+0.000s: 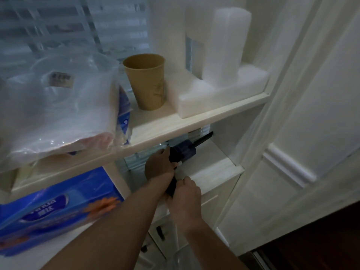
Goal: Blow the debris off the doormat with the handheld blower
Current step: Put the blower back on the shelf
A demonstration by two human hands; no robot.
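Both hands are on the blower [183, 151], which sits in the lower compartment of a white shelf unit [194, 117], under the board that carries a paper cup [145, 80] and a block of white foam [218, 75]. The left hand [158, 164] has its fingers wrapped round the dark body, just behind the blue section; the thin black nozzle [203, 140] runs on past those fingers, up and to the right toward the back of the compartment. The right hand [186, 193] is below and nearer, fingers curled in at the bottom end of the black handle; whether they are gripping it or working something there cannot be made out in the dim light.

This looks like the fetching step: the tool is gripped but not yet out of the shelf. The doormat is not in view, so no blowing can start here. Next the nozzle needs to be drawn back clear of the board above the left fingers, then the blower carried to the mat, one hand on the handle
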